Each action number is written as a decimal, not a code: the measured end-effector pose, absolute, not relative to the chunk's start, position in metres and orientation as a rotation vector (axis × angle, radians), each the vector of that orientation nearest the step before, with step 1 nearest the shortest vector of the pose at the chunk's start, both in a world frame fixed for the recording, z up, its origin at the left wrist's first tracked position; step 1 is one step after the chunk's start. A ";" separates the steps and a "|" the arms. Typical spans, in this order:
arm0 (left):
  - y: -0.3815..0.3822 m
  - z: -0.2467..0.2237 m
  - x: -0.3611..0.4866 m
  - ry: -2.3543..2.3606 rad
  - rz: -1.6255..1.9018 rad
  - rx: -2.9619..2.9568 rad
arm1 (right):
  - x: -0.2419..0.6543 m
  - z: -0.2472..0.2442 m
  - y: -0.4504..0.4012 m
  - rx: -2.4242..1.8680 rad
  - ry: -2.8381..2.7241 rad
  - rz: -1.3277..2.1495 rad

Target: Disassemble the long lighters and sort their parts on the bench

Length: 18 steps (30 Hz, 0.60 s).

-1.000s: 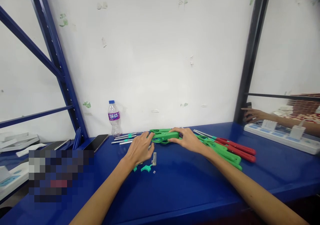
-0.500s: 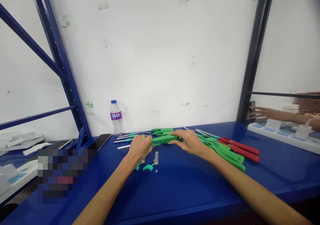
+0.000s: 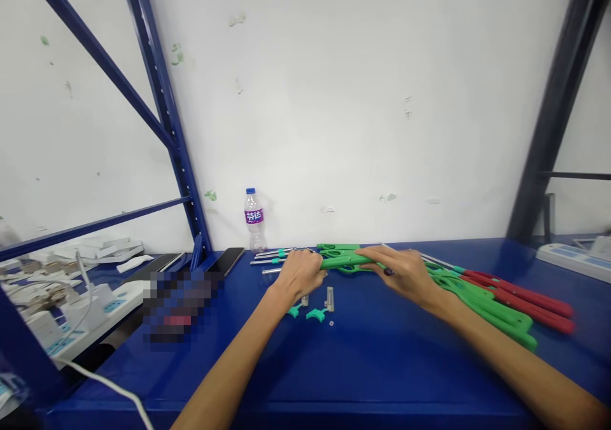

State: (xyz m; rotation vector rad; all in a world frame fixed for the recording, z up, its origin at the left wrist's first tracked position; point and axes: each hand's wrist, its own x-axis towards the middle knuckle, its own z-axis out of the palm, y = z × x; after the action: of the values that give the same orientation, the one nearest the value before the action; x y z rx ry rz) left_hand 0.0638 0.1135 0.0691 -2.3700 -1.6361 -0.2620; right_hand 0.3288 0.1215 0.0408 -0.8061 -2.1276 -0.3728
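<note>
Between my two closed hands lies a green stick lighter (image 3: 346, 263), held level above the table. My left hand (image 3: 300, 274) wraps its left end, and a metal tube (image 3: 272, 270) shows beyond that fist; whether it belongs to this lighter I cannot tell. My right hand (image 3: 405, 274) grips the right end, with a small dark object (image 3: 389, 271) at its fingers. Below are teal triggers (image 3: 315, 315) and narrow clear parts (image 3: 330, 298). Behind the hands lie green lighter handles (image 3: 337, 249) and metal tubes with teal pieces (image 3: 267, 261).
Finished-looking green lighters (image 3: 501, 312) and red lighters (image 3: 534, 296) lie at right on the blue table (image 3: 382, 373). A plastic bottle (image 3: 254, 223) stands by the wall. A phone (image 3: 228, 261) lies at left. Power strips (image 3: 573, 261) and blue rack posts (image 3: 176, 137) flank the table.
My view has swung left, so things sit farther right in it. The held lighter now shows a narrower side. Both hands keep their hold. Another person's hand at right has left the view.
</note>
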 end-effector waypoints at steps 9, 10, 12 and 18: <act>0.107 0.068 0.067 -1.603 -0.221 -2.436 | 0.342 0.040 0.124 -0.652 -2.052 -0.654; 0.107 0.067 0.066 -1.619 -0.231 -2.418 | 0.340 0.041 0.124 -0.681 -2.062 -0.602; 0.109 0.064 0.062 -1.649 -0.244 -2.383 | 0.334 0.042 0.123 -0.752 -2.102 -0.470; 0.113 0.056 0.058 -1.666 -0.245 -2.347 | 0.322 0.045 0.122 -0.950 -2.228 -0.147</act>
State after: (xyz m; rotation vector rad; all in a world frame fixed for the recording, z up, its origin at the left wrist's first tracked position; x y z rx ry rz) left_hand 0.0577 0.1130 0.0559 -2.3473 -1.6660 -0.2445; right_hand 0.3219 0.1222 0.0450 -0.9502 -2.2277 -0.1474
